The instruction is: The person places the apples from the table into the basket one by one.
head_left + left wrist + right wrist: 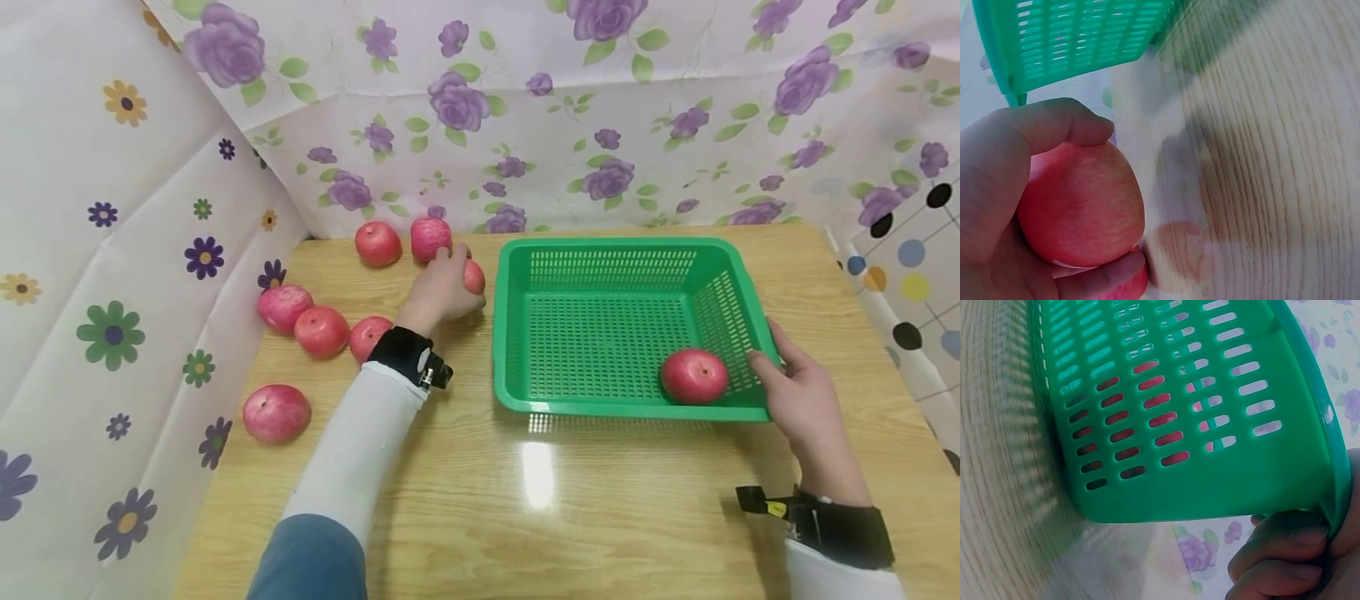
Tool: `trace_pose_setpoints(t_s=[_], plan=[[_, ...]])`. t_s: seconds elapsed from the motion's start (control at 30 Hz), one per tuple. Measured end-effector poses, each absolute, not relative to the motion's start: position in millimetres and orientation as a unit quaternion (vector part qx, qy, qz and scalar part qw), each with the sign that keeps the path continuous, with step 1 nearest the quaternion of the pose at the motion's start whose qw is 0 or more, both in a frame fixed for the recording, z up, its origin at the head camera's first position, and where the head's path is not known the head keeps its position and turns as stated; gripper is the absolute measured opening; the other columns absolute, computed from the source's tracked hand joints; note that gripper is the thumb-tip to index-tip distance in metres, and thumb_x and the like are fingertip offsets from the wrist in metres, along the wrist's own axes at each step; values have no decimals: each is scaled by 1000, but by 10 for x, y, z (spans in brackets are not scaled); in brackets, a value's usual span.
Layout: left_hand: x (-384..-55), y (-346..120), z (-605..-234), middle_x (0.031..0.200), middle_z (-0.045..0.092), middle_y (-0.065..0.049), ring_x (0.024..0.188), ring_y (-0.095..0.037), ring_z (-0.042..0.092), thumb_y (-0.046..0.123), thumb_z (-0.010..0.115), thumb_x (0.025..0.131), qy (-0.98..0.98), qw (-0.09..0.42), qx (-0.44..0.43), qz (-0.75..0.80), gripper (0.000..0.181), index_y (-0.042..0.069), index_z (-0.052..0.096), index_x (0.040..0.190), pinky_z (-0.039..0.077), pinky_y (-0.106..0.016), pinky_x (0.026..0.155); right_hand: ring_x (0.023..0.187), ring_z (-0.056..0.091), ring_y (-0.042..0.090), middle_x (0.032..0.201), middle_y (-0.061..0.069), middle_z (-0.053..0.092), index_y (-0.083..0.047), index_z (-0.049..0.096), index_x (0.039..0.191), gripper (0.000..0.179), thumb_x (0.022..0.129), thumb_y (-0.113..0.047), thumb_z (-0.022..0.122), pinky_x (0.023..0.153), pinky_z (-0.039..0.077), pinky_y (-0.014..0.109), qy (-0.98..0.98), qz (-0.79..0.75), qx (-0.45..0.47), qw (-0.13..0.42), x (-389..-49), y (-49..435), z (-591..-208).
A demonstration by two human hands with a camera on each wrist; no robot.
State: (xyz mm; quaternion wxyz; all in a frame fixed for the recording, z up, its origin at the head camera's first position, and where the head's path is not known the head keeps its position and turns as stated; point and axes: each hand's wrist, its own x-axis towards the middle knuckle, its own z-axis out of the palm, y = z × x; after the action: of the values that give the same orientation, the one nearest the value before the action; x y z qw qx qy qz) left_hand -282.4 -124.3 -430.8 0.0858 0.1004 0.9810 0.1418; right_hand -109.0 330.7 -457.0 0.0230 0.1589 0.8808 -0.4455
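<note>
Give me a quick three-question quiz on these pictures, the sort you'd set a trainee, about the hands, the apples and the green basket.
1. Which hand grips the green basket?
2. True or false: three apples lie inside the basket.
3. What does the left hand grip? (a) a cup, (b) a red apple, (c) a spoon

Key:
1. The right hand, at the basket's right end in the head view.
2. False: only one apple lies there.
3. (b), plain in the left wrist view.
</note>
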Motion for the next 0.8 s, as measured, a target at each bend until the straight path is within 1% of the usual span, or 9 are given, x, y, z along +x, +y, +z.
trace_pose_setpoints(t_s=[0.13,0.33,0.57,0.63,0.8], plan=[[-2785,-1260,-4278,131,42,-19,109,-33,51,41,77,76,979,67,99,163,81,11,39,141,51,-51,88,70,62,17,127,25,55,-37,13,156,61,103,-49,41,51,53,31,878,-451,159,29,-1092,3313,-4572],[-2718,-1281,-4224,130,41,-17,105,-31,51,42,75,74,979,31,77,188,80,11,40,139,52,-50,84,68,62,17,119,22,58,-38,14,155,61,103,-49,42,51,53,31,880,-445,162,28,-1089,3317,-4581],[-2688,-1222,-4135,137,40,-17,113,-31,51,45,76,77,975,-6,31,221,84,12,37,143,52,-51,87,68,61,16,124,22,56,-37,14,156,61,103,-49,42,51,52,31,879,-449,162,29,-1091,3318,-4580],[-2682,-1206,-4110,138,41,-17,114,-31,51,48,76,77,975,-13,19,223,85,12,37,143,52,-51,87,67,61,16,120,21,58,-38,14,155,61,103,-49,42,51,52,30,878,-448,163,28,-1096,3318,-4581],[-2660,-1182,-4046,138,43,-17,114,-30,51,51,74,77,975,-31,5,222,85,12,37,142,52,-50,86,64,61,18,102,13,63,-38,16,155,61,102,-49,44,50,53,31,879,-447,167,29,-1095,3317,-4575]])
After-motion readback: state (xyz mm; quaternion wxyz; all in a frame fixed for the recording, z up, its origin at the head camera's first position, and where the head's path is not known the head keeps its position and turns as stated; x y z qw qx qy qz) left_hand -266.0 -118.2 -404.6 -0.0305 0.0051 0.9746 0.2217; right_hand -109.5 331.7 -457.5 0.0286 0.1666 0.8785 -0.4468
